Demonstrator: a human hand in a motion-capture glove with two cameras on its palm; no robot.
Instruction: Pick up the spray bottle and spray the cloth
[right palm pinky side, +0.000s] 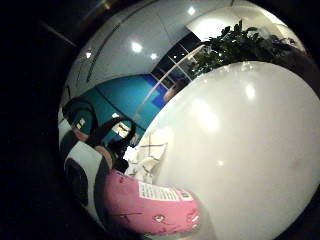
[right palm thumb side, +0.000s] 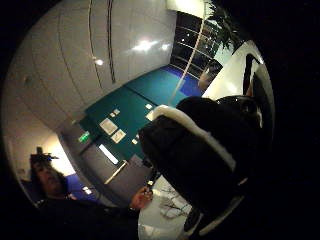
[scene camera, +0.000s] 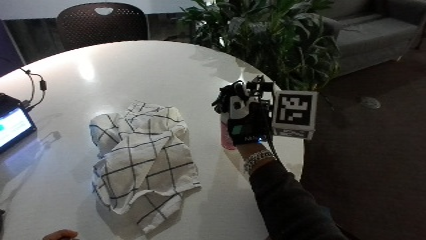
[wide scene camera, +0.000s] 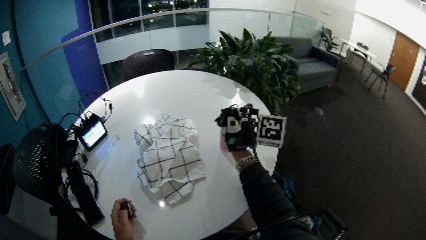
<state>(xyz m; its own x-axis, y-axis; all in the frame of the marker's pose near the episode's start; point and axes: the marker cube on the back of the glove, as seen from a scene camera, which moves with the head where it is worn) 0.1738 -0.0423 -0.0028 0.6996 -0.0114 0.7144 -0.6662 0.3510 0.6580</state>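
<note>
One gloved right hand (scene camera: 241, 119) gripped the pink spray bottle (scene camera: 227, 138) above the desk (scene camera: 133, 70), just beside the checked cloth (scene camera: 143, 157). Seen from the little-finger side of the palm, the spray bottle (right palm pinky side: 150, 210) lay against the palm, the cloth (right palm pinky side: 147, 157) beyond it.

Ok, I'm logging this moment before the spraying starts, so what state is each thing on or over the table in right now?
Spray bottle: pink, held in the right hand, lifted off the table beside the cloth.
Right hand: gloved, raised over the table's edge, fingers curled round the bottle.
Cloth: white with dark checks, crumpled, lying on the table.
Table: round, white, glossy.
Tablet: at the table's edge, screen lit.
</note>
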